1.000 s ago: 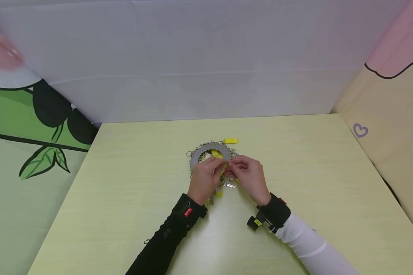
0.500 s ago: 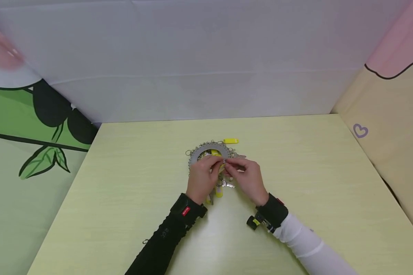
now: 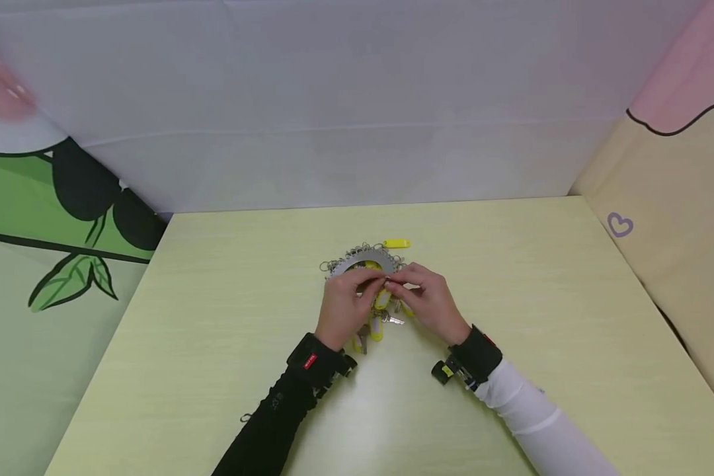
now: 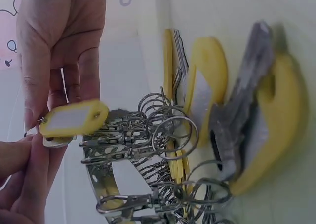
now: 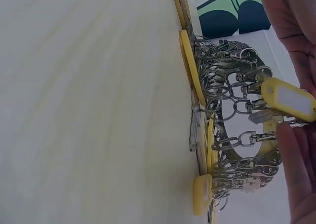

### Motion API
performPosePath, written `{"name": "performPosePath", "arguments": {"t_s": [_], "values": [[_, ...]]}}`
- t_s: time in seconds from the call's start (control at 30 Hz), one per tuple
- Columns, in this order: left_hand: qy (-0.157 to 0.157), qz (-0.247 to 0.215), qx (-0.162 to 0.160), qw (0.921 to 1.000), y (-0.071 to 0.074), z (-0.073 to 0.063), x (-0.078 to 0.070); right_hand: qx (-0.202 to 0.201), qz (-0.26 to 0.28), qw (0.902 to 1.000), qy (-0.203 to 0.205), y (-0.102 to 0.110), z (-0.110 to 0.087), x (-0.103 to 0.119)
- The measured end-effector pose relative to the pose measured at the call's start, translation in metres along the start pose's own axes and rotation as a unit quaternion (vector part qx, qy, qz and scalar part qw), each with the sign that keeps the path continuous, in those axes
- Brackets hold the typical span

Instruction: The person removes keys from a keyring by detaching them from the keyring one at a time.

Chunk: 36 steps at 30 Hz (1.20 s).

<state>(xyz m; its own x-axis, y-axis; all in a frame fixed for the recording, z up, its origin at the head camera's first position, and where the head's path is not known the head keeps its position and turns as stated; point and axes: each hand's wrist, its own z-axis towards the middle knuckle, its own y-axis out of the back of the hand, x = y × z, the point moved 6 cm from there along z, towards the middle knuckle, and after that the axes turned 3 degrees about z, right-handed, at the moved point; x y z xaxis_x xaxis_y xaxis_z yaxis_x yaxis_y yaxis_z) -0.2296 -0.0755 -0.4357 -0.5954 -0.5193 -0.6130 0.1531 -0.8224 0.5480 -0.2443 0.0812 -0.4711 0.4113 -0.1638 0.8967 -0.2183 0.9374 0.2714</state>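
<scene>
In the head view, my left hand (image 3: 346, 307) and right hand (image 3: 430, 301) meet over the table, thumbs and forefingers pinching the small key ring of a yellow key tag (image 4: 74, 119). Most of that ring is hidden by the fingertips. Behind the tag hangs a key (image 5: 264, 116), partly covered. Just beyond the hands is a round grey key holder (image 3: 365, 256), lined along its rim with metal swivel clasps (image 4: 126, 135) and split rings (image 4: 175, 137). Several yellow tags and keys (image 4: 247, 91) hang or lie around it, some under the hands.
A single yellow tag (image 3: 396, 243) lies on the pale table (image 3: 244, 284) beyond the holder. A grey backdrop (image 3: 357, 165) rises at the table's far edge, with printed cloth panels (image 3: 660, 264) on both sides.
The yellow tag below the fingertips shows more plainly now. Both hands have shifted slightly and still meet at their fingertips. A key seen beyond the right hand is now covered by it.
</scene>
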Motion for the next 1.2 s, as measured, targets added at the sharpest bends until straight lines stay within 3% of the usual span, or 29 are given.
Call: {"name": "performPosePath", "arguments": {"t_s": [0.27,0.63,0.87,1.2], "values": [[0.026,-0.046,-0.009,0.9985,0.001,0.002,0.002,0.003,-0.020,0.9997,0.014,0.001,0.000,-0.001],[0.029,-0.048,-0.005,0.9984,0.002,0.001,0.002,0.024,-0.092,0.9949,0.033,-0.003,0.001,0.003],[0.037,-0.054,-0.008,0.9978,0.004,0.002,0.001,0.018,-0.096,0.9932,0.063,-0.004,0.001,0.007],[0.027,-0.062,-0.009,0.9977,0.004,0.001,0.000,0.040,-0.184,0.9793,0.074,-0.006,0.000,0.017]]}}
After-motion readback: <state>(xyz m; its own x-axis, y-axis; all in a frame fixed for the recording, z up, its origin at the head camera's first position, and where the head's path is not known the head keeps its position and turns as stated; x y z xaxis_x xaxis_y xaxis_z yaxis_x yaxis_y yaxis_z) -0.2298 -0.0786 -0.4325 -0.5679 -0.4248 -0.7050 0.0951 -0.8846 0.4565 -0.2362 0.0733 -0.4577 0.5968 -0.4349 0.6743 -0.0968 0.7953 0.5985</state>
